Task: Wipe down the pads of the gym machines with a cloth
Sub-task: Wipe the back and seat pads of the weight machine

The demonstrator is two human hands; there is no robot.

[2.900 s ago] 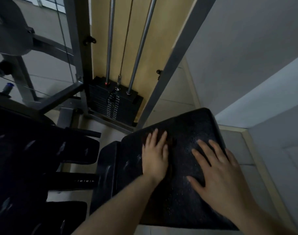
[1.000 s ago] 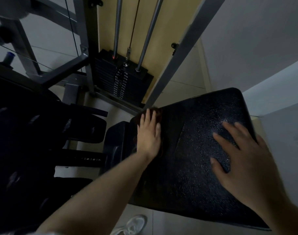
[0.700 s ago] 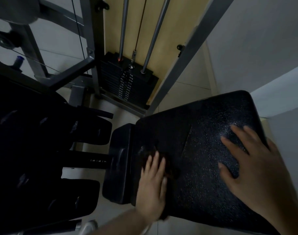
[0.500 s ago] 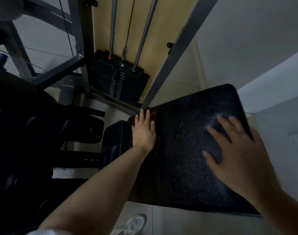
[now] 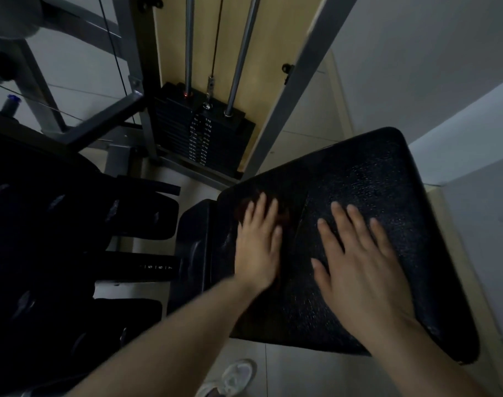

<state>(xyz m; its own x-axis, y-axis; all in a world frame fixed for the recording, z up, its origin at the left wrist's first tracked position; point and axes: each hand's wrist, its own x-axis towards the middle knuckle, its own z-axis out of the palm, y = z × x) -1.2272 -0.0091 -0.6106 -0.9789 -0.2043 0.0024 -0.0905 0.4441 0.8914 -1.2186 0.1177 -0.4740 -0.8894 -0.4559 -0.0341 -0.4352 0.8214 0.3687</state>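
Across the lower right of the view lay a big black pad (image 5: 367, 202), pebbled and glinting, its long axis running from the near right corner up toward the far edge beside the weight stack (image 5: 204, 138). Beyond that stood the grey frame (image 5: 296, 90) with its two guide rods, and to the left a smaller dark pad (image 5: 193, 253) butted against the big one's left edge. Further left sat more dark padding, too dim to make out.

Flat on the pad's middle rested the right hand (image 5: 356, 265), fingers straight and spread, holding nothing; it seemed only to brace. Nearer the left edge, the left hand (image 5: 258, 245) pressed down with straight fingers on a dark reddish cloth (image 5: 281, 217), which showed only as a smear around the fingertips and was blurred. So the cloth lay under the left palm, close to the far left corner, and the left hand was plainly the one working it.

Judging by this, the wipe ran along the pad's length at its left side. Open room lay toward the near edge and rightward, up to the bracing hand, which would likely have to lift for the right half. Past the left edge the surface dropped to the smaller pad, so a stroke drifting that way could slip off.
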